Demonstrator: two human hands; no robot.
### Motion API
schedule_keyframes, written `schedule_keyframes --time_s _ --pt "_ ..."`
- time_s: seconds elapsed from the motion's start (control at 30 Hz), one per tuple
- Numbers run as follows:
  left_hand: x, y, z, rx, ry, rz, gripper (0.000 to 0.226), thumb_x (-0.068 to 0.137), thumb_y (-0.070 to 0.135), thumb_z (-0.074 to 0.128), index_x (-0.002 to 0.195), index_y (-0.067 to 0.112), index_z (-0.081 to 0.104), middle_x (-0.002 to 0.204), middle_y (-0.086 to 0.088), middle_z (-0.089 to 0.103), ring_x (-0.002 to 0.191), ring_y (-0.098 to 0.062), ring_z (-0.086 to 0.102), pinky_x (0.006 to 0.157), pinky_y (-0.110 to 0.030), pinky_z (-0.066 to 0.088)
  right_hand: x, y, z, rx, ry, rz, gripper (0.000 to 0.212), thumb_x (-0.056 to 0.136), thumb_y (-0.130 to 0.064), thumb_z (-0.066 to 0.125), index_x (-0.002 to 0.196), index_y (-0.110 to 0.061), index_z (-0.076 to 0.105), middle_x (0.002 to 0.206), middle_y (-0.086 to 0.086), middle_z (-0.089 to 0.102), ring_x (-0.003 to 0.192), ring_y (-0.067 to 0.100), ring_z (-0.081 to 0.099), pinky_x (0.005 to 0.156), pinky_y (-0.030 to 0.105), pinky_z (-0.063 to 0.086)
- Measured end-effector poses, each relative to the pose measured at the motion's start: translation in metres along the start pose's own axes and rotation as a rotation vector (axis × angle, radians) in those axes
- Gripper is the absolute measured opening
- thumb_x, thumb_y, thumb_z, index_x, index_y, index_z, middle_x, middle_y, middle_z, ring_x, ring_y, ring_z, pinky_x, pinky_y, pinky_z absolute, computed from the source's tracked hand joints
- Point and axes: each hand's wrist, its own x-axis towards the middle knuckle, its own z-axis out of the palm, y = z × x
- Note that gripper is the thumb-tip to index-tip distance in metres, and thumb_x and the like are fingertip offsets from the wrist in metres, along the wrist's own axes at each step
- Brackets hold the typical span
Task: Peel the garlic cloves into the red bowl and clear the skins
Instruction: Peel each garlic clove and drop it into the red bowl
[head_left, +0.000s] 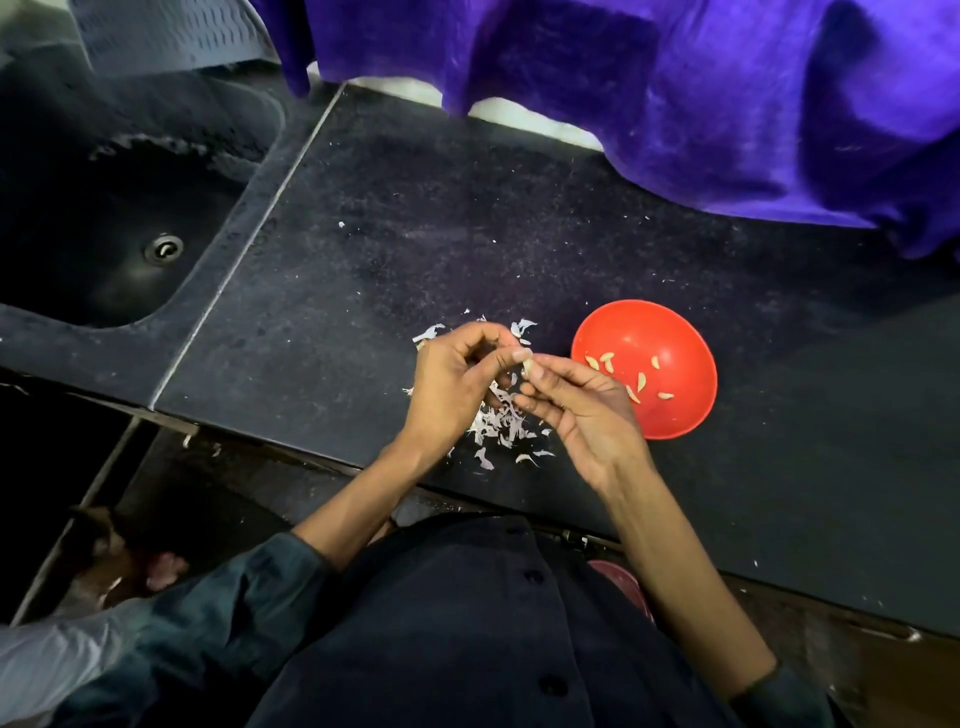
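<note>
- A garlic clove (527, 367) is pinched between the curled fingers of the left hand (457, 384) and the right hand (582, 410), above the dark counter (363, 249).
- Loose skins (498, 421) are scattered on the counter beneath both hands (some near its front edge).
- The red bowl (675, 415), just right of the hands, is seen holding several peeled cloves (641, 382).

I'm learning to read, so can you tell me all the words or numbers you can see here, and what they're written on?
There are none to read. The red bowl is plain, with only peeled cloves inside. The black counter, the purple cloth, the sink and the garlic skins carry no writing either.
</note>
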Motion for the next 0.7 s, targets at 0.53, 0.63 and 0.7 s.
schedule_keyframes --time_s 0.53,0.63,0.7 --pt "-0.0006 -0.0023 0.0059 0.244 0.023 0.188 0.012 0.093 0.009 0.059 0.086 0.018 0.061 0.079 0.009 0.057 0.071 -0.003 0.052 0.068 -0.018 0.042 0.0055 -0.0007 0.0065 0.144 0.002 0.081 0.028 0.082 -0.002 0.061 0.108 0.007 0.063 0.084 0.009 0.071 0.073 0.012 0.066 0.069 0.025 0.057" --pt "-0.0003 -0.0023 0.0039 0.239 0.018 0.179 0.016 0.094 0.010 0.058 0.085 0.024 0.059 0.080 0.013 0.055 0.071 -0.003 0.053 0.066 -0.021 0.046 0.0059 -0.0037 0.0055 0.130 -0.031 0.096 0.027 0.077 -0.006 0.064 0.103 0.002 0.066 0.086 0.011 0.071 0.077 0.016 0.068 0.071 0.028 0.058" --pt "0.0006 -0.0018 0.0026 0.261 0.017 0.180 0.015 0.094 0.011 0.059 0.085 0.024 0.059 0.080 0.014 0.055 0.071 -0.002 0.052 0.067 -0.019 0.043 0.0070 -0.0055 0.0045 0.147 -0.046 0.117 0.023 0.078 -0.008 0.063 0.100 -0.001 0.067 0.085 0.010 0.071 0.077 0.017 0.069 0.070 0.029 0.058"
